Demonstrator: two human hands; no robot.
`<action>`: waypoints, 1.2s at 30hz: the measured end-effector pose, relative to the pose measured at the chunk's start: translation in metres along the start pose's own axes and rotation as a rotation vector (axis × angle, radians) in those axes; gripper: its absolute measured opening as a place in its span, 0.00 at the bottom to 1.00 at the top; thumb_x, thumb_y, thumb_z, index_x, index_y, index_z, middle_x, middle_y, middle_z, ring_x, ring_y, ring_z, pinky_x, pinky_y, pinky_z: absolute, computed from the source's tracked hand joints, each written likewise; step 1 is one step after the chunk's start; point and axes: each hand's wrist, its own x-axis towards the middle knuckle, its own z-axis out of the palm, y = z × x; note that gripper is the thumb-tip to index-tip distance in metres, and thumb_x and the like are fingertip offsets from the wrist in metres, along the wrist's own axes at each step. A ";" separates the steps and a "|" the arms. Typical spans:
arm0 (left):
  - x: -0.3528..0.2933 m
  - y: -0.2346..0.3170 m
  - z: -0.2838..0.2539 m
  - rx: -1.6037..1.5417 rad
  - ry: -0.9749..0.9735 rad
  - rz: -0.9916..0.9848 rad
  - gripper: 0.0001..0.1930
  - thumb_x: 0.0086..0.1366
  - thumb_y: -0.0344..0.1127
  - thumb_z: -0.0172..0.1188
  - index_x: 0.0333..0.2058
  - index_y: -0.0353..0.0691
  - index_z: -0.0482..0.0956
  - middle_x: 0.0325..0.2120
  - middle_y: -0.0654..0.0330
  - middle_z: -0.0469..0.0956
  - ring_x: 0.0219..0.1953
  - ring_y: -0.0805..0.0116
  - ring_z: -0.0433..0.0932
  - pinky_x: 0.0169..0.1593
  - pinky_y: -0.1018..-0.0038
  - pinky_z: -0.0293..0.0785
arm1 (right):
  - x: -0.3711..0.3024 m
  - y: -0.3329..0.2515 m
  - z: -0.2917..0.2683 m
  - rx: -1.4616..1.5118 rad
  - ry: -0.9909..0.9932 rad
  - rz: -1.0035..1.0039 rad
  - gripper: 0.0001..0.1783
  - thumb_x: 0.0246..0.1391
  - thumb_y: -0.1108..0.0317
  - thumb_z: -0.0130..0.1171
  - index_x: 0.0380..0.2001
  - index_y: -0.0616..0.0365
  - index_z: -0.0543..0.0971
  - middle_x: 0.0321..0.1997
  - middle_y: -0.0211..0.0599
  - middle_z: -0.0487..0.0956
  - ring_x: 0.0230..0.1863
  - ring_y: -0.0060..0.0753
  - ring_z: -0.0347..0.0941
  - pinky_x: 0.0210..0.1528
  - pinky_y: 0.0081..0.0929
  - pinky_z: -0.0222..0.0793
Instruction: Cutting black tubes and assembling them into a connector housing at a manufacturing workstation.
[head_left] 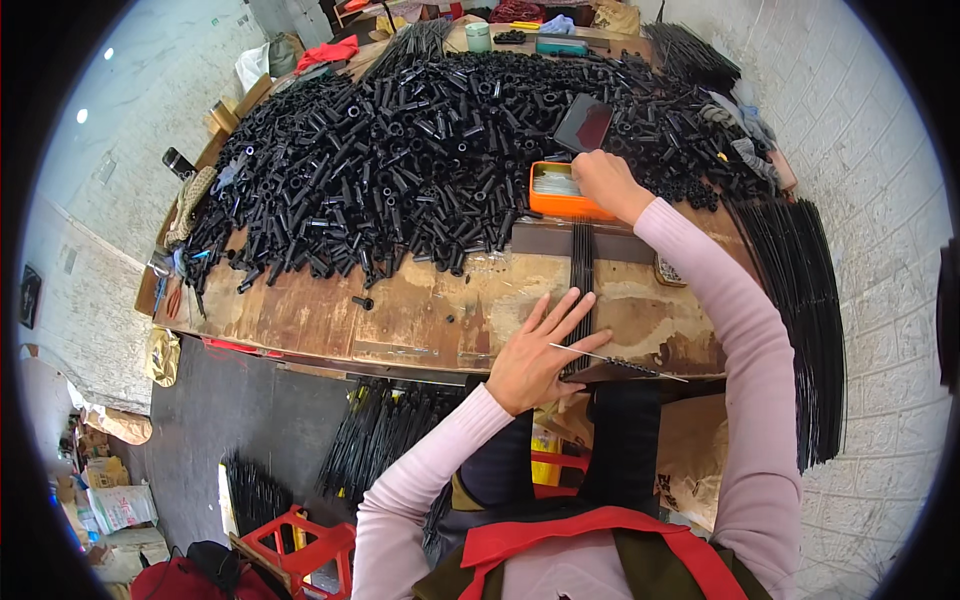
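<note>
My left hand lies with spread fingers over a bundle of thin black rods at the table's front edge. A thin rod, silvery at one end and dark along its middle, slants across beside that hand's thumb and fingers; I cannot tell whether it is gripped. My right hand reaches into an orange plastic box with its fingers bent together. Pale, thin pieces show inside the box. The right fingertips are partly hidden, so what they hold is not visible.
A large heap of black tubular parts covers the back of the wooden table. On it rests a dark rectangular lid. Long black rods hang over the right edge. Pliers lie far left; a red stool stands below.
</note>
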 end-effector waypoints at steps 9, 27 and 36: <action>-0.006 -0.003 0.000 -0.072 0.045 0.018 0.43 0.44 0.41 0.73 0.62 0.59 0.67 0.69 0.53 0.53 0.71 0.52 0.51 0.71 0.53 0.48 | -0.029 -0.002 -0.056 0.366 0.110 -0.271 0.06 0.51 0.73 0.59 0.31 0.62 0.82 0.33 0.46 0.80 0.34 0.50 0.78 0.37 0.39 0.73; -0.011 0.001 0.000 0.004 0.082 0.044 0.39 0.45 0.19 0.53 0.60 0.55 0.71 0.66 0.51 0.59 0.69 0.50 0.55 0.71 0.56 0.51 | -0.101 -0.001 -0.047 0.348 -0.122 -0.195 0.19 0.49 0.80 0.53 0.46 0.61 0.79 0.47 0.48 0.78 0.46 0.51 0.76 0.48 0.39 0.73; -0.012 0.000 0.003 -0.025 0.088 0.044 0.39 0.45 0.19 0.53 0.60 0.55 0.71 0.67 0.51 0.58 0.70 0.51 0.54 0.71 0.57 0.50 | -0.095 -0.007 -0.041 0.303 -0.084 -0.250 0.16 0.51 0.78 0.54 0.45 0.61 0.80 0.35 0.45 0.77 0.38 0.49 0.76 0.42 0.40 0.72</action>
